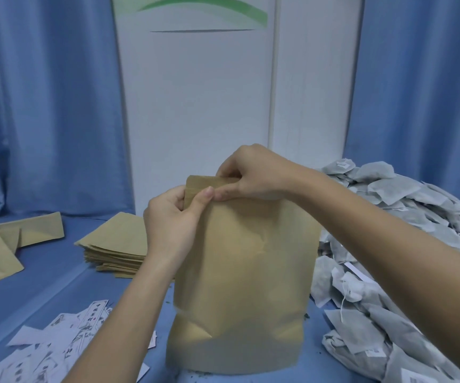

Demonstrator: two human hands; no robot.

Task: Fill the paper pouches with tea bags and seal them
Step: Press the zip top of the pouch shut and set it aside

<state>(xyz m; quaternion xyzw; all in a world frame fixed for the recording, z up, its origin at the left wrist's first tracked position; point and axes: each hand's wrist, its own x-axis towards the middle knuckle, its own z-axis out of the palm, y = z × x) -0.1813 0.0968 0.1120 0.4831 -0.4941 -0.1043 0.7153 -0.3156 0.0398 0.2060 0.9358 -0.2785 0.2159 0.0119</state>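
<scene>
A brown paper pouch (pixel 245 277) stands upright on the blue table, bulging at its base. My left hand (pixel 172 219) pinches the pouch's top left corner between thumb and fingers. My right hand (pixel 253 172) grips the top edge from behind, its thumb pressed along the strip beside my left thumb. A big heap of grey tea bags (pixel 405 217) lies to the right, some with strings and white tags. The pouch's contents are hidden.
A stack of flat brown pouches (pixel 115 244) lies left of the standing pouch, and more brown pouches (pixel 5 241) sit at the far left. White printed labels (pixel 57 344) are scattered at the front left. Blue curtains and a white panel stand behind the table.
</scene>
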